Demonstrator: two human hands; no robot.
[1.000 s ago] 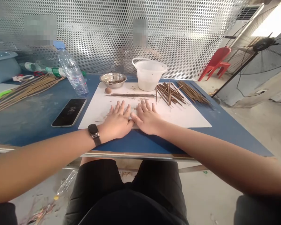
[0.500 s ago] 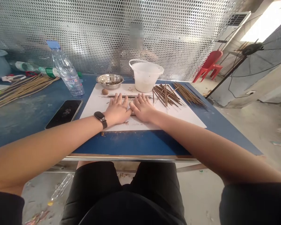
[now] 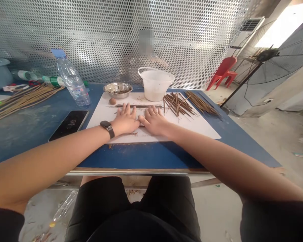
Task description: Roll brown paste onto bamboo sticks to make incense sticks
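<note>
My left hand (image 3: pixel 126 120), with a black band on its wrist, lies palm down on the white board (image 3: pixel 197 128), fingers spread. Beside it my right hand (image 3: pixel 154 121) is also flat with its fingers apart, the thumbs close together. A small part of something brown shows between the hands; what lies under the palms is hidden. Thin dark sticks (image 3: pixel 141 106) run crosswise just beyond the fingertips. A brown ball (image 3: pixel 112 101) sits near the board's back left. To the right is a loose pile of brown sticks (image 3: pixel 179 105).
Behind stand a steel bowl (image 3: pixel 118 90) and a white bucket (image 3: pixel 156 85). Leftward are a phone (image 3: pixel 70 125), a water bottle (image 3: pixel 74 82) and long tan sticks (image 3: pixel 27 97). More brown sticks (image 3: pixel 202 102) lie at the right, before a perforated metal screen (image 3: pixel 103 37).
The view has tilted slightly, so the scene sits a little lower. My right hand's fingers have drawn slightly back from the crosswise sticks; both hands remain flat.
</note>
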